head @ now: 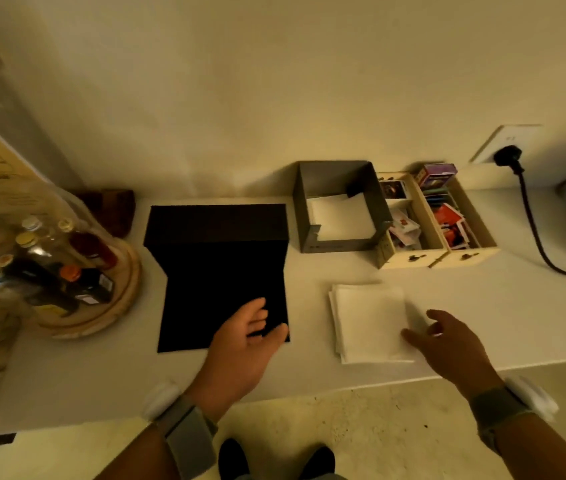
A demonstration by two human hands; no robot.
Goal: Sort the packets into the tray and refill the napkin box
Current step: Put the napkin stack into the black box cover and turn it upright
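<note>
White paper napkins in a square stack [369,322] lie on your counter just left of your right hand [447,348], fingers spread and seemingly holding nothing, nearer than your open, empty left hand [246,337], with the grey napkin box [338,206] straight beyond.

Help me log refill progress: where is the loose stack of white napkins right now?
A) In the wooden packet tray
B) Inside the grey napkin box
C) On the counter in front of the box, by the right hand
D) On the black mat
C: the loose napkin stack lies on the counter in front of the grey napkin box, with the right hand at its edge.
</note>
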